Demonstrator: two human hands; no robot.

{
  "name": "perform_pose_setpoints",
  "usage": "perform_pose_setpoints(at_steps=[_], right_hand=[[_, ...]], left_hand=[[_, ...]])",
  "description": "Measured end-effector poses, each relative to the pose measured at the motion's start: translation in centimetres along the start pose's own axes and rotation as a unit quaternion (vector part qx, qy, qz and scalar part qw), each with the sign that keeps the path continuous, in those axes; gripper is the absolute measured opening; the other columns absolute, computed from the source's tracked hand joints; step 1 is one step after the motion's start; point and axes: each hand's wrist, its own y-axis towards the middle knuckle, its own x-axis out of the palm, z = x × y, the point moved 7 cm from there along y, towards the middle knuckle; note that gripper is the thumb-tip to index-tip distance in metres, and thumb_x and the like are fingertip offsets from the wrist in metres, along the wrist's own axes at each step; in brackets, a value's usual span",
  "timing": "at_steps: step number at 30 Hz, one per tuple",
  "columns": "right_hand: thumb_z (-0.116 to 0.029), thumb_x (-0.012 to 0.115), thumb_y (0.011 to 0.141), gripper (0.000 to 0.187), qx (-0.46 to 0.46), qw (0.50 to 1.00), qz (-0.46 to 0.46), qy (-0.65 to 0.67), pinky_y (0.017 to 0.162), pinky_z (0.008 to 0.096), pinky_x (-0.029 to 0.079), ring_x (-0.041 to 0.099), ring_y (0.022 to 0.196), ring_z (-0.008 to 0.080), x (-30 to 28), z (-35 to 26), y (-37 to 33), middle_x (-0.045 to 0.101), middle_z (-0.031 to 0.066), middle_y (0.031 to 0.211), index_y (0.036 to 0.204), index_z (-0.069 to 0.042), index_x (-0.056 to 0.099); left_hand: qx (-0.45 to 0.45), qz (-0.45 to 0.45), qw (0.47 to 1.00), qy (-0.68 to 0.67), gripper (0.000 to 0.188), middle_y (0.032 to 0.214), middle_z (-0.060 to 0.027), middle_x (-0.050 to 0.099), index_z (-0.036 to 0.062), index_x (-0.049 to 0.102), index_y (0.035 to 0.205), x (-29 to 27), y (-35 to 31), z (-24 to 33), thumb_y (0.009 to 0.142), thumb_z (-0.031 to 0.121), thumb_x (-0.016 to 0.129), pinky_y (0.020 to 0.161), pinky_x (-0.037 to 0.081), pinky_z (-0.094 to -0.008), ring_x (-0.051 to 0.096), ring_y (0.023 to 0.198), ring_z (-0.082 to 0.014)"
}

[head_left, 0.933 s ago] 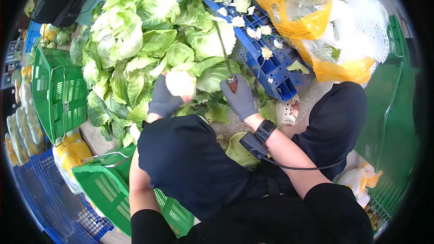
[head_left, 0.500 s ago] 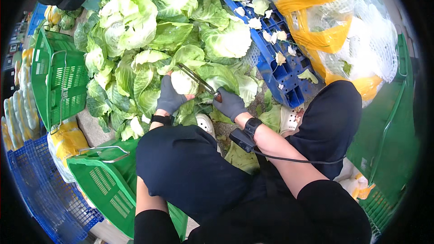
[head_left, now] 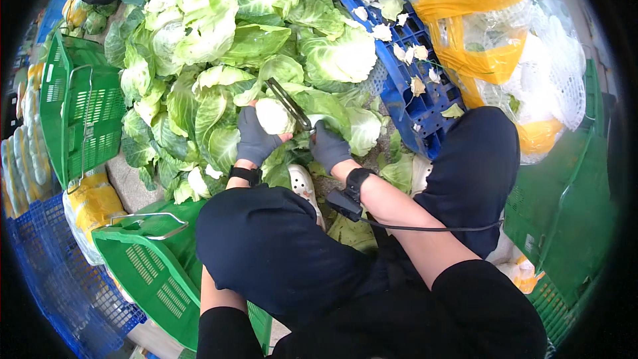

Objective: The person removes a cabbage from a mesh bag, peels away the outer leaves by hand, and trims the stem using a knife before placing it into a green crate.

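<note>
A pale, trimmed cabbage head (head_left: 274, 117) rests in my gloved left hand (head_left: 256, 137), whose fingers curl round its left and lower side. My gloved right hand (head_left: 329, 147) is closed on the handle of a knife (head_left: 288, 104). The long, dark blade slants up and left from that fist, along the right side of the cabbage. Its handle is mostly hidden by the fingers. Loose green outer cabbage leaves (head_left: 212, 110) are heaped just beyond both hands.
A blue plastic crate (head_left: 412, 86) with leaf scraps lies right of the heap, beside yellow-taped bags of cabbages (head_left: 475, 20). Green crates stand at the far left (head_left: 83, 106) and near left (head_left: 149, 262). Green crating (head_left: 565, 206) borders the right. My shoes (head_left: 302, 186) are close below the hands.
The blade has turned slightly steeper beside the cabbage, and my right hand has shifted a little left and nearer. My left hand still holds the cabbage. The whole view has shifted slightly.
</note>
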Motion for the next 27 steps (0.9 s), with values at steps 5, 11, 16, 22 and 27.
perform_pose_setpoints(at_steps=[5,11,16,22,27], right_hand=[[-0.02,0.057,0.083,0.026,-0.064,0.993,0.099,0.016,0.081,0.0452,0.045,0.059,0.094,0.0394,1.0,0.6,2.1,0.062,0.0225,0.096,0.103,-0.003,0.055],[-0.02,0.054,0.083,0.026,-0.117,0.992,-0.001,0.047,0.083,0.0413,0.045,0.059,0.092,0.0375,4.4,2.2,5.0,0.062,0.0234,0.097,0.1,-0.001,0.059],[-0.021,0.054,0.082,0.027,-0.099,0.986,-0.112,0.07,0.082,0.0405,0.045,0.06,0.09,0.0366,7.9,5.5,6.1,0.062,0.0229,0.095,0.099,-0.001,0.059],[-0.022,0.054,0.081,0.027,-0.077,0.976,-0.19,0.068,0.08,0.0395,0.046,0.06,0.088,0.0355,5.1,2.7,7.4,0.062,0.0223,0.094,0.097,-0.001,0.06],[-0.031,0.057,0.075,0.033,-0.06,0.99,-0.125,0.031,0.078,0.0388,0.047,0.061,0.087,0.0343,-3.9,0.2,1.7,0.063,0.0182,0.091,0.094,-0.005,0.056]], left_hand=[[0.008,0.045,0.998,0.041,0.104,0.114,-0.0195,0.046,-0.0028,0.038,0.124,0.6,0.0,0.4,0.042,0.034,0.09,0.091,0.038,-0.0433,0.045,0.106,-0.0365],[0.021,0.057,0.997,0.05,0.103,0.112,-0.0187,0.048,-0.0017,0.038,0.123,1.5,0.2,-1.0,0.042,0.038,0.089,0.091,0.038,-0.0445,0.046,0.105,-0.0362],[0.017,0.042,0.999,0.009,0.102,0.114,-0.0179,0.046,0.002,0.039,0.123,1.7,0.3,-1.5,0.041,0.036,0.088,0.096,0.031,-0.0456,0.041,0.111,-0.0362],[0.008,0.017,1.0,0.02,0.094,0.11,-0.0179,0.049,-0.0002,0.04,0.122,0.5,0.4,0.1,0.048,0.034,0.087,0.091,0.04,-0.0428,0.048,0.105,-0.0338],[-0.09,-0.151,0.954,-0.243,0.085,0.112,-0.0153,0.052,0.0,0.042,0.121,1.1,0.5,-0.5,0.055,0.03,0.086,0.091,0.043,-0.0372,0.051,0.106,-0.0263]])
